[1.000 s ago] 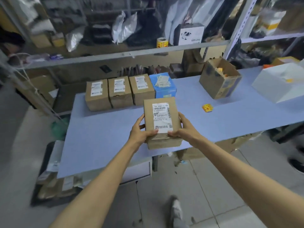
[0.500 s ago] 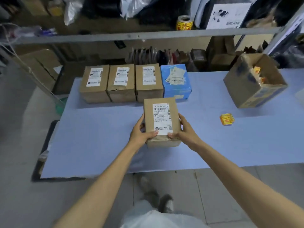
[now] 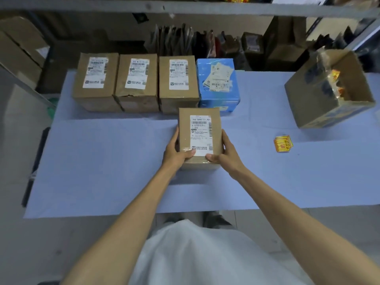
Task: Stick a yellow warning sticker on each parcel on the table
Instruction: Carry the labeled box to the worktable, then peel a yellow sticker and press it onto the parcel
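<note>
A brown cardboard parcel [image 3: 199,136] with a white shipping label sits over the middle of the blue table [image 3: 107,161]. My left hand [image 3: 174,151] grips its left side and my right hand [image 3: 224,151] grips its right side, thumbs on the top face. Behind it stands a row of three brown parcels [image 3: 136,83] and one blue parcel [image 3: 218,83], all labelled. A small stack of yellow warning stickers [image 3: 283,143] lies on the table to the right of my hands.
An open cardboard box [image 3: 329,89] holding yellow-orange items stands at the back right. Shelving with boxes and bags runs behind the table. A metal shelf rail [image 3: 185,7] crosses overhead. Grey floor lies to the left and below.
The view has come closer and tilted down over the table. The held parcel has moved forward and lower, nearer the row of parcels, still held by both hands.
</note>
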Demonstrator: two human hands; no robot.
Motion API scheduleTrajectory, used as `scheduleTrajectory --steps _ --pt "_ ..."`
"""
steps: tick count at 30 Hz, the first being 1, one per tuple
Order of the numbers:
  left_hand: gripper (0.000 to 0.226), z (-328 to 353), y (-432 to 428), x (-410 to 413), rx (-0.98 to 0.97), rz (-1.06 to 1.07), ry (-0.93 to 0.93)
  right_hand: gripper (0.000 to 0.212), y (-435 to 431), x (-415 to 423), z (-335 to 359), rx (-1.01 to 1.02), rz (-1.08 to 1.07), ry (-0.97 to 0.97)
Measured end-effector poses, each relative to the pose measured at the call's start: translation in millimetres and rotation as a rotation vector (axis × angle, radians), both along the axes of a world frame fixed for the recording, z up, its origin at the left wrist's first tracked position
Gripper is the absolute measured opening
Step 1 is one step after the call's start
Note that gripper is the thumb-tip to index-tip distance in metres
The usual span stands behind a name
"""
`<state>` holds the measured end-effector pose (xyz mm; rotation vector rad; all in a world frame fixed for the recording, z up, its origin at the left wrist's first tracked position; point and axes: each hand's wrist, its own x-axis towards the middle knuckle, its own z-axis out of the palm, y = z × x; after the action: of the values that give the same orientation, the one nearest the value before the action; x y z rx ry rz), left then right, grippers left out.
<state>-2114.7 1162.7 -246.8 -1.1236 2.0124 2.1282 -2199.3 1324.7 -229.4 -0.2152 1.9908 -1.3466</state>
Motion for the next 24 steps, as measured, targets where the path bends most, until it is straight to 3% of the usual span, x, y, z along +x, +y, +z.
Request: scheduleTrajectory --steps 9,19,24 --pt "0.087 5 13 5 0.002 0.024 0.075 0.094 8 -1 -16 -0.109 -0.031 -0.016" --pt "0.088 -2 20 10 -0.015 0.035 0.032 0.107 18 0 -28 -0.077 -0.004 -0.024" --pt "0.085 -8 23 10 -0.042 0.046 0.027 0.095 27 -2 -28 -0.081 0.051 0.01"
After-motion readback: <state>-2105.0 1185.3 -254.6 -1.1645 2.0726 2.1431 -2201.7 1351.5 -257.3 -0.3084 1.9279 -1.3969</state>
